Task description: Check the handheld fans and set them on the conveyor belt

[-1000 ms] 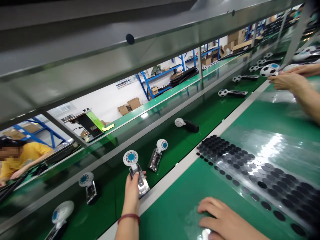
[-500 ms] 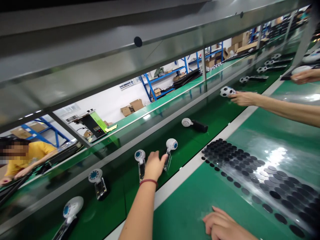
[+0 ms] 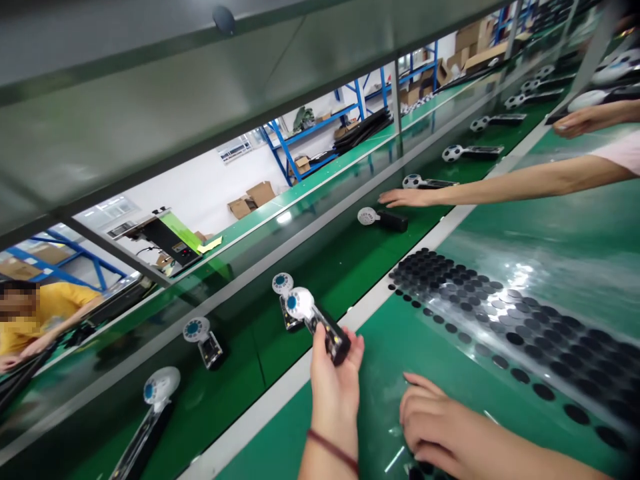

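My left hand grips a device by its black handle, holding it above the belt's near edge. Its round white head has a blue centre, and bare circuitry shows along the handle. Behind that head, a similar device lies on the belt. My right hand is low over the green table, its fingers curled in and pressed together; what they hold, if anything, is hidden. Some dark pieces show just beneath it. To its right lies a clear sheet of round black stickers.
Along the green belt lie more white-headed devices and several with football-patterned heads. A co-worker's arm reaches over the belt from the right; another hand is beyond it. A metal beam crosses overhead. Someone in yellow sits opposite.
My left hand has picked up a device from the belt and drawn it back towards me. The co-worker has let go of a football-patterned device and opened the hand. My right hand stays low over the table.
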Demonstrator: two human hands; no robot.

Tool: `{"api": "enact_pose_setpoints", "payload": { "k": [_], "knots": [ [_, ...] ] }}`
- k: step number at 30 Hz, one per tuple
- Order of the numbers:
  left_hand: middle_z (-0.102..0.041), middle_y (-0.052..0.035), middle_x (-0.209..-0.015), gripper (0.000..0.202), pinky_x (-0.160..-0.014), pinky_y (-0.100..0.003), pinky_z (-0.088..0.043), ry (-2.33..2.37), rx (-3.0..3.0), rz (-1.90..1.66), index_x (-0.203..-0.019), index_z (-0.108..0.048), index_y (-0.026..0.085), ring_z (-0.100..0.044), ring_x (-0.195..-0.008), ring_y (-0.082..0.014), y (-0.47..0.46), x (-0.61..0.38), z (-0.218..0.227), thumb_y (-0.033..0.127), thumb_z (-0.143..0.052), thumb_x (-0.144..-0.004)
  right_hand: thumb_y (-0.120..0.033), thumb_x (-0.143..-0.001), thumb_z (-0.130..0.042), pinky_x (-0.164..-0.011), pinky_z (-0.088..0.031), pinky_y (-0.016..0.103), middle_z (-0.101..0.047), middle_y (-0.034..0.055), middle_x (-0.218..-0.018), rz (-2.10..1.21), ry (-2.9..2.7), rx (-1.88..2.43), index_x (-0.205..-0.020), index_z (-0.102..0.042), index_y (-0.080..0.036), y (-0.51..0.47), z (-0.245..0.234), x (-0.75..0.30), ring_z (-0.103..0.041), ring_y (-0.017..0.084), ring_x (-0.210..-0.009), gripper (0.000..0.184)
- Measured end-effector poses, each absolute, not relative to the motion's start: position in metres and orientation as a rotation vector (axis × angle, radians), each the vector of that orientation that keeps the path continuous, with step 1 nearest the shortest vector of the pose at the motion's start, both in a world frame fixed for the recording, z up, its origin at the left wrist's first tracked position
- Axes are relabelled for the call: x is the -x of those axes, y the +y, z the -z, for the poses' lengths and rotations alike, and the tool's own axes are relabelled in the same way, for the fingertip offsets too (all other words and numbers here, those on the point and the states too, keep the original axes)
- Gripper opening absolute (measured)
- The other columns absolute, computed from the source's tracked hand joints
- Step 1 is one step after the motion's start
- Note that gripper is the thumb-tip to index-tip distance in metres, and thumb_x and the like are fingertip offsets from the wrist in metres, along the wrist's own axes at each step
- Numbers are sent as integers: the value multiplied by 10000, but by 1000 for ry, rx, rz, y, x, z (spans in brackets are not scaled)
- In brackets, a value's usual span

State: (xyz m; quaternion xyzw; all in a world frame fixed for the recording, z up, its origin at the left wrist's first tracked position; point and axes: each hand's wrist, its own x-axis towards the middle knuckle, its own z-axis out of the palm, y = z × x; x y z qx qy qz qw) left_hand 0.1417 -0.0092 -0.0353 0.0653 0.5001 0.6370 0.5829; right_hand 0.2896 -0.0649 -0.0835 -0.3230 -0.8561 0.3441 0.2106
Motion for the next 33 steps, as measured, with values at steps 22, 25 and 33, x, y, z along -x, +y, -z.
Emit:
{"api": "enact_pose_setpoints", "payload": {
  "k": [22, 25, 33],
  "knots": [
    [-628, -67, -840, 767, -611, -288, -480, 1464, -630, -1293, -1218, -278, 179, -596, -600, -161, -69, -168, 91, 269, -654, -556, -136, -769, -442, -428, -428, 174, -575, -38, -843, -1363, -1667, 1293, -822, -442, -246, -27, 13, -266, -573, 118, -658, 122],
    [-598, -159, -1014, 750, -665, -302, -472, 1662, -729, -1246, -1193, -343, 115, -611, -790, -235, -69, -169, 87, 284, -615, -516, -82, -746, -447, -605, -452, 208, -586, -34, -842, -1153, -1799, 1354, -799, -471, -243, -23, 17, -263, -563, 145, -832, 171],
    [-616, -153, -991, 731, -677, -329, -459, 1778, -807, -1129, -1188, -381, 128, -603, -817, -266, -71, -169, 83, 321, -584, -513, -99, -762, -448, -617, -416, 232, -580, -55, -815, -1189, -1819, 1404, -803, -436, -256, -24, 18, -267, -544, 128, -723, 162]
  ]
}}
